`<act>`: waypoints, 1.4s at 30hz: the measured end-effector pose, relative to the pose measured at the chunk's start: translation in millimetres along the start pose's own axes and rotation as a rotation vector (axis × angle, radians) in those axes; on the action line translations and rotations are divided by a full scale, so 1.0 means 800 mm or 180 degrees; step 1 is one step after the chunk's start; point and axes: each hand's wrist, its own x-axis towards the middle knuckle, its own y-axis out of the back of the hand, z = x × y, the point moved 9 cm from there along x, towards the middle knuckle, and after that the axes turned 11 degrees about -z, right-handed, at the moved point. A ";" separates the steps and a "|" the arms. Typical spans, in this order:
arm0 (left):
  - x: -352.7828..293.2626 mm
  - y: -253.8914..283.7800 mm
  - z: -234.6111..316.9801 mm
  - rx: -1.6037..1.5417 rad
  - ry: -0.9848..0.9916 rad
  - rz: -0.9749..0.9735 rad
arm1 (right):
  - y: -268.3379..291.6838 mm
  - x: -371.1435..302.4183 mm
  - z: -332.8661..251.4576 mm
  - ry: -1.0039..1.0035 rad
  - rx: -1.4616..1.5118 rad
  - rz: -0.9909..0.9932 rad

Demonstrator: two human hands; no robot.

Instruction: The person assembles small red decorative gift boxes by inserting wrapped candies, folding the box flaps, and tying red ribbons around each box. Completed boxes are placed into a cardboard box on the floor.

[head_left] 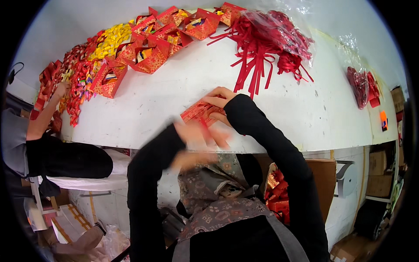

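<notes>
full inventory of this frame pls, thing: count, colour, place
table: 1, white, centre
folded paper piece: 1, red-gold, table's near edge, under the hands
open paper boxes: many, red-gold, table's far left
yellow pieces: pile, yellow, far left
ribbons: bundle, red, far middle
plastic bags: two, clear with red contents, right
cardboard box: 1, brown, below the table on the right
co-worker's hand: 1, left edge
left hand: blurred, on the piece
right hand: on the piece
</notes>
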 end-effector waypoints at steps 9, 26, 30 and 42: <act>-0.071 -0.025 -0.112 0.1711 0.1369 0.1940 | -0.002 -0.019 -0.029 -0.0697 -0.0341 0.0298; -0.050 -0.027 -0.099 0.0914 -0.0194 0.2055 | 0.013 -0.005 -0.004 -0.0440 0.1787 0.0224; -0.043 -0.033 -0.120 -0.0407 -0.0011 0.2223 | -0.001 -0.006 0.004 -0.0771 0.2144 -0.0011; -0.021 -0.057 -0.119 -0.0909 0.0064 0.1502 | -0.015 0.101 0.088 -0.1589 0.3857 -0.0016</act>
